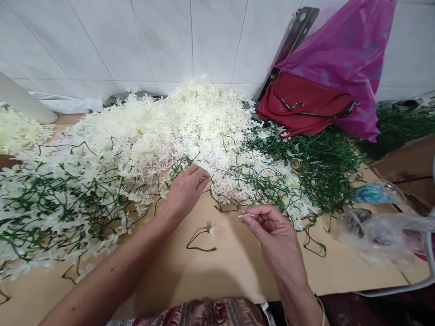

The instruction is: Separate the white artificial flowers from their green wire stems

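Observation:
My left hand is closed in a pinch at the front edge of the heap of white artificial flowers. What lies between its fingertips is too small to make out; thin green stems run close by. Lower and to the right, my right hand pinches a small white flower piece between thumb and fingers. On the table between the hands lies a single green stem with a white flower at one end. Several green stems and white petals cover the table just beyond both hands.
White flowers on green stems spread along the left. Bare green stems are heaped at the right, below a red handbag and a purple plastic bag. Clear plastic wrapping and a cardboard box occupy the right side.

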Demonstrator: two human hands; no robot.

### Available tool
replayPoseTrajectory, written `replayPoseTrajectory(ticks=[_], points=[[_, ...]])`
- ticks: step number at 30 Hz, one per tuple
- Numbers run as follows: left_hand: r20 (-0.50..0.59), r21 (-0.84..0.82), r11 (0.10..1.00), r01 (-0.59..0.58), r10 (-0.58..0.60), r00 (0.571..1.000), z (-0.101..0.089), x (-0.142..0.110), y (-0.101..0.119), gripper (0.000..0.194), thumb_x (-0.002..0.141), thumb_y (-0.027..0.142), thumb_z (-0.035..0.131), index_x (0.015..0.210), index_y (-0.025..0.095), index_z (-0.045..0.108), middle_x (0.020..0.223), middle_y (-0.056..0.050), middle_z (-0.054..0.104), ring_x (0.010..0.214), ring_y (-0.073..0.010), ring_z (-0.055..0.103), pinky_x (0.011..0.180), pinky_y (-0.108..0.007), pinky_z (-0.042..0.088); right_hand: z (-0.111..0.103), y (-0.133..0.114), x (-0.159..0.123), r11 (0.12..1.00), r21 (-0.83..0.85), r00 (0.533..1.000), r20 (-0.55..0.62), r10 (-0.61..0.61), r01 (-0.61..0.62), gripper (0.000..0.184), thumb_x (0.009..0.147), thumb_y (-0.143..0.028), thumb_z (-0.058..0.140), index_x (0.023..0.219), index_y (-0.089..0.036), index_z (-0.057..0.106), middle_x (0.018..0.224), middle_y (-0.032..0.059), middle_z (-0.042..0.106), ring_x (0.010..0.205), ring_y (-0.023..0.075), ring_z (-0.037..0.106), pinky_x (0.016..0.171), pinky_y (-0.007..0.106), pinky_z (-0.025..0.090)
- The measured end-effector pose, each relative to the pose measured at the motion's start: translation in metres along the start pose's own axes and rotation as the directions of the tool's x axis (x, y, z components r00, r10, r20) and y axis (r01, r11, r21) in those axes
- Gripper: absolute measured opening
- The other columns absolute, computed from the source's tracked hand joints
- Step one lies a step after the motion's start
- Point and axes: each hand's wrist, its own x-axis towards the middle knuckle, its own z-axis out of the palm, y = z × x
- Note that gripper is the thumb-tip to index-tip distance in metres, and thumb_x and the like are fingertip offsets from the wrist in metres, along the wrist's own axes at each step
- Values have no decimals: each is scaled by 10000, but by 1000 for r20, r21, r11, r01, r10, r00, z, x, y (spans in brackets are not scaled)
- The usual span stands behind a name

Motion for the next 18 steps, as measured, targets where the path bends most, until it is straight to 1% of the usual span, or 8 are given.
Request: replayPoseTrajectory(ticks=[2,3,4,6,8,10,13,18], points=[[-52,-181,976,119,-131,990,-7,-5,6,121,959,286,673,920,214,763,940,-50,728,840,-190,647,765,-299,495,5,-5,3,998,19,998,-28,-58,58,99,855,-287,855,868,-256,761,970,37,760,949,199,704,863,330,571],[-45,-313,928,201,-226,973,-11,-9,10,133,933,329,717,917,211,776,919,-48,739,810,-181,643,736,-288,497,9,-8,4,996,30,995,-48,-85,87,86,861,-269,849,865,-260,763,997,35,751,980,197,697,883,328,566],[2,-463,838,290,-327,945,-13,-14,14,172,893,374,769,913,204,787,889,-46,746,782,-172,640,716,-279,503,12,-11,5,993,39,992,-68,-108,111,81,864,-254,845,865,-264,764,1013,30,742,990,190,691,889,323,562],[173,-729,528,435,-473,864,-15,-24,22,292,780,451,879,891,193,800,826,-34,746,747,-153,649,718,-267,529,21,-17,6,989,57,988,-76,-132,136,91,862,-225,844,879,-276,771,987,17,730,969,180,684,900,324,562],[336,-843,206,497,-520,785,-13,-33,30,375,651,456,971,848,185,804,783,-19,738,735,-137,666,750,-263,557,31,-24,5,983,89,987,-49,-154,158,105,869,-204,831,888,-287,771,955,7,731,939,177,688,895,335,573],[425,-861,17,509,-526,737,-11,-41,38,392,569,406,1021,805,179,805,772,-12,737,727,-124,673,762,-255,570,41,-31,1,975,90,979,-46,-199,202,130,877,-170,812,887,-292,769,950,4,739,942,181,691,904,350,580],[481,-850,-62,524,-499,721,-8,-49,46,349,574,342,1028,792,171,817,780,-15,742,710,-108,661,746,-238,566,51,-37,-5,964,55,965,-58,-257,260,172,881,-126,787,891,-297,770,941,10,744,958,194,695,897,368,586],[480,-848,1,529,-419,770,-6,-54,52,276,669,350,986,827,183,834,783,-25,748,724,-119,641,760,-259,551,57,-33,-11,941,-28,941,-39,-337,336,206,889,-102,763,911,-307,771,952,21,750,962,219,700,893,416,580]])
